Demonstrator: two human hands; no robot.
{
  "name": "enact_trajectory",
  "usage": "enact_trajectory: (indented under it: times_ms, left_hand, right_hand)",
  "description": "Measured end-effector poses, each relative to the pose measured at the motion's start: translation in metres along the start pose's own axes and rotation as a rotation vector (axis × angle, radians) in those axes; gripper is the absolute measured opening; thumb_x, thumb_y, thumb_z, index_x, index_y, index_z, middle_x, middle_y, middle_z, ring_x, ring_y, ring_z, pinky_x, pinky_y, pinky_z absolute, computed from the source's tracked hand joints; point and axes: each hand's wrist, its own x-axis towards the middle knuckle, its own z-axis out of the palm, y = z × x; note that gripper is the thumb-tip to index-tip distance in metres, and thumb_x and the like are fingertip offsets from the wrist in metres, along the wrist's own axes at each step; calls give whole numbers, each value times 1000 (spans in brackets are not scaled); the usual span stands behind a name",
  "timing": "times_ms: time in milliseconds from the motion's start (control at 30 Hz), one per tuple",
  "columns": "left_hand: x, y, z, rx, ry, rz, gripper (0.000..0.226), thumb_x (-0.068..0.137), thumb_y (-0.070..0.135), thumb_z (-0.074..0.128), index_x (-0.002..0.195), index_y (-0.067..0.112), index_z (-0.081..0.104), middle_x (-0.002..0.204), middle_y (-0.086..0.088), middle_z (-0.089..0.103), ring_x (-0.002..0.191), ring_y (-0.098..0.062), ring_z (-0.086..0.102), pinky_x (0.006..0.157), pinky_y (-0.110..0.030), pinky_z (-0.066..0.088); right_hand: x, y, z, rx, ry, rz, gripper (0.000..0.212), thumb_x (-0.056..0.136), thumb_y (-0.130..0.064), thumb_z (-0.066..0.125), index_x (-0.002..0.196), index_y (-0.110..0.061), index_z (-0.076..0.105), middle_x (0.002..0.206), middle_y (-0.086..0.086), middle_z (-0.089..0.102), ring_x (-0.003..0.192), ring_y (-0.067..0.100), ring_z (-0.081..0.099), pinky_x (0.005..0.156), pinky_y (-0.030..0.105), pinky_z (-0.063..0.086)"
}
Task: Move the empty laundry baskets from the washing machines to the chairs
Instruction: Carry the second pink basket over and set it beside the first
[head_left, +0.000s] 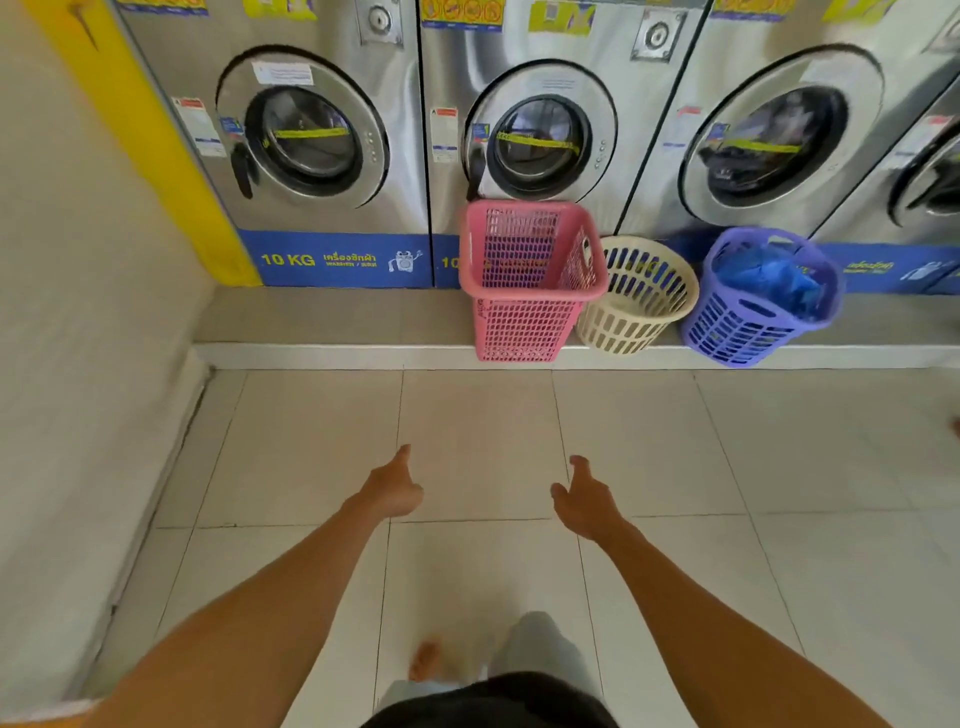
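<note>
Three laundry baskets stand on a raised ledge (332, 317) in front of a row of steel washing machines (322, 156). The tall pink square basket (530, 280) is empty. Beside it on the right leans a round cream basket (636, 296), also empty. Further right, a purple round basket (758, 301) holds blue cloth. My left hand (395, 491) and my right hand (587, 501) are stretched forward over the tiled floor, well short of the baskets, fingers apart and holding nothing.
A beige wall (78, 312) with a yellow panel (140, 130) closes the left side. The ledge has a white step edge (311, 356) across the floor. My bare foot (426, 660) shows at the bottom. No chairs are in view.
</note>
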Motion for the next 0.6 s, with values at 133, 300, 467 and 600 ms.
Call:
enact_trajectory:
  times_ms: [133,300,467,600]
  left_hand:
    - [56,41,-32,78,-53,38,78,88,13,43,157,25,6,154,-12,38,118,-26,56,99,-34,47]
    - [146,100,-70,132,-20,12,60,89,17,46,147,10,37,149,-13,44,133,-29,46,105,-33,41]
    - [224,169,-112,55,109,-33,46,87,14,49,131,7,55,139,-13,54,129,-31,49,103,-29,41]
    - [265,221,-142,-52,126,-28,48,88,15,51,136,10,55,142,-10,54,131,-27,50,109,-31,40]
  right_hand:
    - [68,-14,-26,26,-46,36,59,98,-28,46,151,-16,22,117,22,67,104,38,68,92,48,55]
    - [168,-41,-73,27,-124,45,66,98,-30,45,155,-14,16,125,18,66,106,32,67,97,42,51]
    - [251,-68,-134,-32,-169,49,69,98,-32,45,157,-11,15,128,19,65,114,33,65,100,43,50]
    - [316,-86,-184,-100,-170,66,63,99,-31,45,153,-8,21,134,23,60,121,37,60,100,45,50]
